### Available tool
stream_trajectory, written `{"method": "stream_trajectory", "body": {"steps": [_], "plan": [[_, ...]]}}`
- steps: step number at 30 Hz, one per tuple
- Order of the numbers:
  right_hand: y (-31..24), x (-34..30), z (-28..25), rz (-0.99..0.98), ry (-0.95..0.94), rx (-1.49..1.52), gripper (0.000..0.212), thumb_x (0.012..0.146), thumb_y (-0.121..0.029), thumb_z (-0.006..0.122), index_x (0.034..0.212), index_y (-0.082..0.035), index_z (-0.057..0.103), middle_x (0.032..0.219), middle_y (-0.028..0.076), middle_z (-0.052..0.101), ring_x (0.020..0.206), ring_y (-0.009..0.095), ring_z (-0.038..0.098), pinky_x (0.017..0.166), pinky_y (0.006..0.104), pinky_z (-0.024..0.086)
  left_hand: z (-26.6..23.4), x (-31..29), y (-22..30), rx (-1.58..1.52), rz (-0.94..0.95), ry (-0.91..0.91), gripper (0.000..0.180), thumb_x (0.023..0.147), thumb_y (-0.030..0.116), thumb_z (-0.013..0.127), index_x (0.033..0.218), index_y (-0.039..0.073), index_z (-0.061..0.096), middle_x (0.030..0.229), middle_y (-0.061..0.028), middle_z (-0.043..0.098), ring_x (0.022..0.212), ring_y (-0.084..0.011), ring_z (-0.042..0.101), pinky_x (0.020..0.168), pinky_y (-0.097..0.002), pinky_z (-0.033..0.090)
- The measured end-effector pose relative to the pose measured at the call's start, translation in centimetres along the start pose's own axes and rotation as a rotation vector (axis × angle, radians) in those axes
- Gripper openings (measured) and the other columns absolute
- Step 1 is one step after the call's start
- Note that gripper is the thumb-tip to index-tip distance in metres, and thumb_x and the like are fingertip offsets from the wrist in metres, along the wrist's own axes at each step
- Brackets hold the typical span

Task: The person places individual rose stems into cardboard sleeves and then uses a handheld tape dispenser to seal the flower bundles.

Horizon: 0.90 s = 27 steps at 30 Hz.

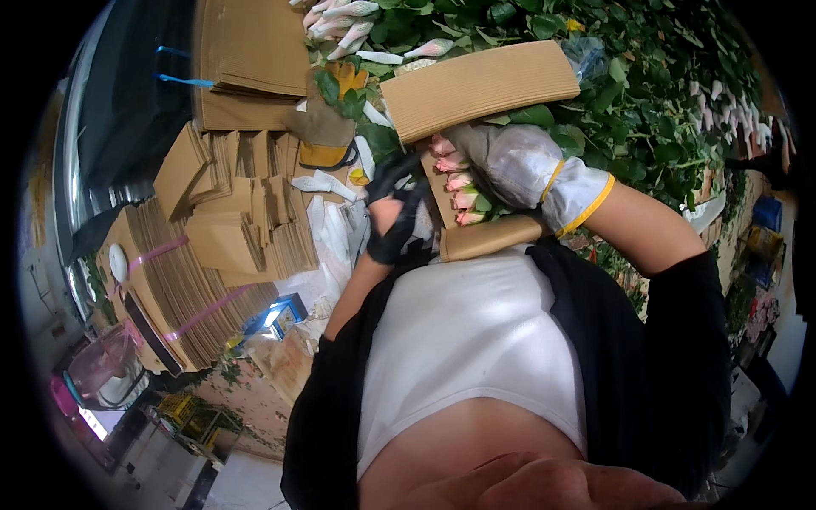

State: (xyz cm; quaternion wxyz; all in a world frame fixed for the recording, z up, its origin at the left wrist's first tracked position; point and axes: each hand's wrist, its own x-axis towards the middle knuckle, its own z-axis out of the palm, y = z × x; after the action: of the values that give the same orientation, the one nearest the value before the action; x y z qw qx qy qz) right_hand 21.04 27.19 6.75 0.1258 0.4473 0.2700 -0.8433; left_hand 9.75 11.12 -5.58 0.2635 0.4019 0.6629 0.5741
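A row of pink roses [459, 183] lies on a sheet of brown corrugated cardboard [480, 89], whose far part bends up and whose near part curls by my white shirt. My right hand [514, 166], in a grey-white glove with yellow trim, rests just right of the rose heads, over leaves. Its fingertips are hidden by the cardboard and flowers. At the left edge of the sheet is my left hand [393, 204], in a black glove with some bare skin showing. Its fingers are smeared by motion, so their grip does not show.
Stacked cardboard sheets [255, 42] and bundled cardboard pieces [183, 272] stand at left. White mesh sleeves [331, 229] lie beside my left hand, near a grey-and-yellow glove [323, 136]. Leafy stems [654, 93] cover the far right, with sleeved rose buds [344, 17] at the back.
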Motion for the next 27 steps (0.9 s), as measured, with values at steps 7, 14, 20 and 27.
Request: {"method": "stream_trajectory", "body": {"steps": [7, 14, 20, 27], "plan": [[0.6, 0.4, -0.8, -0.085, -0.04, 0.018, 0.02, 0.092, -0.032, 0.046, 0.089, -0.013, 0.048, 0.074, 0.0, 0.045, 0.051, 0.017, 0.042, 0.047, 0.0421, 0.05, -1.7, -1.8, 2.6, 0.115, -0.166, -0.093, 0.027, 0.078, 0.007, 0.071, 0.105, 0.002, 0.068, 0.072, -0.0121, 0.059, 0.063, -0.0202, 0.055, 0.061, -0.0313, 0.044], [0.7, -0.8, -3.1, -0.865, 0.288, -1.706, 0.043, 0.08, -0.025, 0.067, 0.116, -0.008, 0.053, 0.099, 0.019, 0.065, 0.088, 0.035, 0.064, 0.077, 0.0403, 0.051, 2.4, 1.9, 1.8, 0.254, 0.268, -0.116, 0.045, 0.066, 0.024, 0.078, 0.108, 0.01, 0.069, 0.09, -0.0117, 0.06, 0.084, -0.0287, 0.057, 0.079, -0.0383, 0.044], [-0.8, -1.7, -2.5, -0.645, 0.292, -2.065, 0.021, 0.082, -0.02, 0.059, 0.097, -0.005, 0.061, 0.086, 0.018, 0.066, 0.074, 0.033, 0.065, 0.065, 0.0408, 0.052, 2.2, 2.2, 0.8, 0.154, 0.262, -0.17, 0.05, 0.066, 0.025, 0.077, 0.113, 0.011, 0.068, 0.091, -0.011, 0.062, 0.087, -0.0283, 0.057, 0.081, -0.0372, 0.045], [-0.2, -2.3, -3.2, -0.848, 0.249, -2.067, 0.016, 0.081, -0.02, 0.059, 0.087, -0.005, 0.064, 0.074, 0.016, 0.066, 0.069, 0.033, 0.065, 0.063, 0.0417, 0.052, 2.3, 1.7, 0.6, 0.145, 0.144, -0.226, 0.045, 0.071, 0.013, 0.079, 0.113, 0.004, 0.066, 0.101, -0.0134, 0.065, 0.095, -0.0242, 0.06, 0.086, -0.0344, 0.046]]}}
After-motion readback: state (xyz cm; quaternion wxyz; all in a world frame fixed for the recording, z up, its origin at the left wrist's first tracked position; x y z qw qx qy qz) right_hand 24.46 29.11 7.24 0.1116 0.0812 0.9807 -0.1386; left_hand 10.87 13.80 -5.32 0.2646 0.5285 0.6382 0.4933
